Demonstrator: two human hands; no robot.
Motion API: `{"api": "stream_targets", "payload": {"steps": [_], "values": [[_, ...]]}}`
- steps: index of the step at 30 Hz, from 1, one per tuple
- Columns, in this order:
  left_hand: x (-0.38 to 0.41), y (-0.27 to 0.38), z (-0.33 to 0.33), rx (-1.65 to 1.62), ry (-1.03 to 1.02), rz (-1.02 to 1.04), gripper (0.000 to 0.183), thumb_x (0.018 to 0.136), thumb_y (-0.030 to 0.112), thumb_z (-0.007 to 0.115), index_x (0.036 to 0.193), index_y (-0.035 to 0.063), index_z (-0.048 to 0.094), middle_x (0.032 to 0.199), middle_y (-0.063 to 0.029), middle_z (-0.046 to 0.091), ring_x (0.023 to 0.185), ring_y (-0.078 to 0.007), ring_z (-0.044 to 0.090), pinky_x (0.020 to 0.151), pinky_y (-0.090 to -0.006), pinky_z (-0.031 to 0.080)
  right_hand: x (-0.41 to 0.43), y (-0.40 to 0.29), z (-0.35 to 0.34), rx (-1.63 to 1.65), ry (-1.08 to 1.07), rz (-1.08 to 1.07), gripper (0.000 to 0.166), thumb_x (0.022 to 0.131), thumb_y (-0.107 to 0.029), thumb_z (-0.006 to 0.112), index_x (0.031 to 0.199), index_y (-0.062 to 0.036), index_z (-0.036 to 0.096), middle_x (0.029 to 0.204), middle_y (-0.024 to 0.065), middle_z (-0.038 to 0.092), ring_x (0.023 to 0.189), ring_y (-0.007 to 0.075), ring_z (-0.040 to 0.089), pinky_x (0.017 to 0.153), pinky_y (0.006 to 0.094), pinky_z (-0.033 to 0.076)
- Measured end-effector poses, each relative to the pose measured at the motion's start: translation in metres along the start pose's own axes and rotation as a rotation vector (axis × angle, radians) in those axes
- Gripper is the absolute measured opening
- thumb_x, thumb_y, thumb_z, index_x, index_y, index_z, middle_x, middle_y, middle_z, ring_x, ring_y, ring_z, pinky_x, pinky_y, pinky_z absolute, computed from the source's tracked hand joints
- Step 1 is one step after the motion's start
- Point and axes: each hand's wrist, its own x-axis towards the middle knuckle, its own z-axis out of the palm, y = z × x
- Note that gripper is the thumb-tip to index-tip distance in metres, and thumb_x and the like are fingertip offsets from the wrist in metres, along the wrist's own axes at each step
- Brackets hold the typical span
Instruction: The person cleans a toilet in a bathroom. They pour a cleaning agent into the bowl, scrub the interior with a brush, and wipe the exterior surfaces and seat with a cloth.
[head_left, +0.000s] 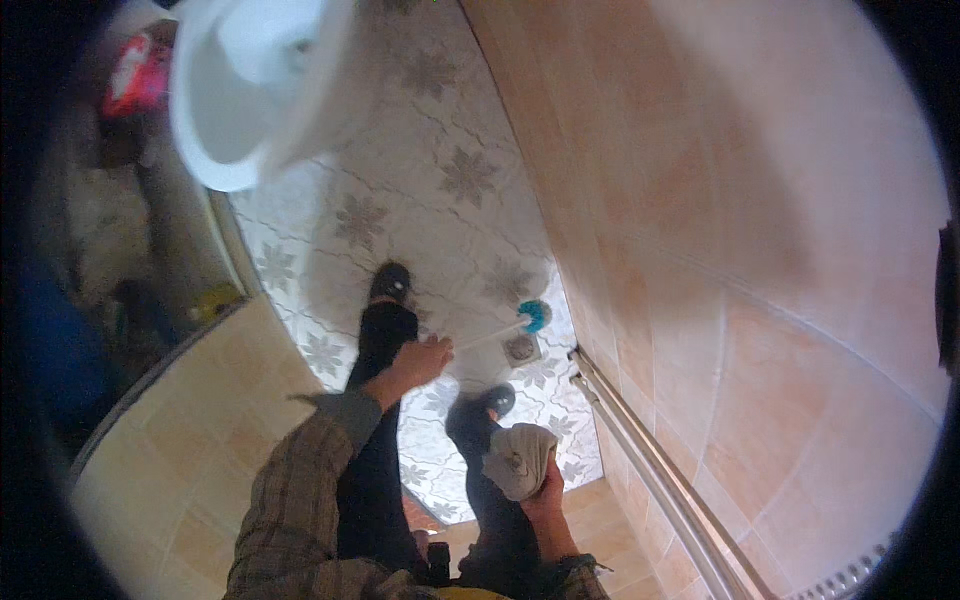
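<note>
My left hand is closed around the handle of a toilet brush, whose pale shaft points right and whose round head has teal bristles. The brush head is close to a square floor drain; whether it touches the floor I cannot tell. In my right hand, at the lower middle of the view, is a bunched light-coloured cloth. The cloth is above my right leg, and part of that hand's fingers is hidden behind it.
A white toilet or similar basin stands at the upper left. Tiled wall rises on the right, with metal pipes along its foot. A low tiled partition is at left. My dark shoes rest on patterned floor tiles.
</note>
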Motion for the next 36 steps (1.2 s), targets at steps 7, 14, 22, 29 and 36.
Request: {"api": "stream_targets", "payload": {"steps": [7, 14, 22, 29, 36], "values": [[-0.237, 0.079, -0.199, -0.75, 0.393, 0.07, 0.05, 0.087, 0.012, 0.059, 0.133, 0.0051, 0.041, 0.133, -0.0178, 0.047, 0.12, -0.0346, 0.049, 0.101, -0.0385, 0.039, -0.003, -0.164, 0.104, 0.889, -0.112, 0.372, 0.057, 0.097, -0.045, 0.038, 0.142, -0.0088, 0.034, 0.142, 0.0138, 0.041, 0.13, 0.0331, 0.039, 0.108, 0.0516, 0.031], [-0.298, 0.035, -0.369, -0.374, 0.745, -0.299, 0.049, 0.091, 0.02, 0.052, 0.138, 0.0148, 0.041, 0.102, -0.0214, 0.055, 0.092, -0.0398, 0.057, 0.078, -0.0483, 0.046, 0.058, -0.256, 0.188, 0.759, -0.125, 0.275, 0.057, 0.091, -0.037, 0.054, 0.137, -0.0079, 0.038, 0.127, 0.0141, 0.052, 0.114, 0.0305, 0.054, 0.097, 0.0455, 0.045], [-0.199, -0.087, -0.435, 0.107, 0.393, -0.321, 0.034, 0.088, 0.02, 0.052, 0.119, 0.0098, 0.059, 0.096, -0.019, 0.064, 0.086, -0.0364, 0.063, 0.077, -0.0466, 0.051, 0.12, -0.292, 0.249, 0.92, -0.241, 0.447, 0.048, 0.094, -0.031, 0.052, 0.135, -0.0063, 0.042, 0.129, 0.015, 0.052, 0.118, 0.0317, 0.052, 0.1, 0.048, 0.042], [-0.074, -0.153, -0.499, 0.376, 0.57, -0.47, 0.045, 0.084, 0.016, 0.055, 0.128, 0.0086, 0.05, 0.094, -0.0168, 0.062, 0.08, -0.0302, 0.066, 0.059, -0.0428, 0.054, 0.19, -0.295, 0.251, 0.703, -0.16, 0.444, 0.055, 0.089, -0.034, 0.058, 0.134, -0.007, 0.041, 0.125, 0.0144, 0.053, 0.112, 0.0308, 0.055, 0.093, 0.0458, 0.048], [-0.148, -0.105, -0.47, 0.277, 0.361, -0.643, 0.048, 0.092, 0.018, 0.045, 0.14, 0.0117, 0.038, 0.09, -0.0176, 0.06, 0.072, -0.0333, 0.065, 0.055, -0.0468, 0.05, 0.237, -0.347, 0.203, 0.609, -0.059, 0.338, 0.053, 0.09, -0.03, 0.055, 0.134, -0.0056, 0.04, 0.125, 0.0129, 0.053, 0.112, 0.0268, 0.055, 0.094, 0.0403, 0.047]]}}
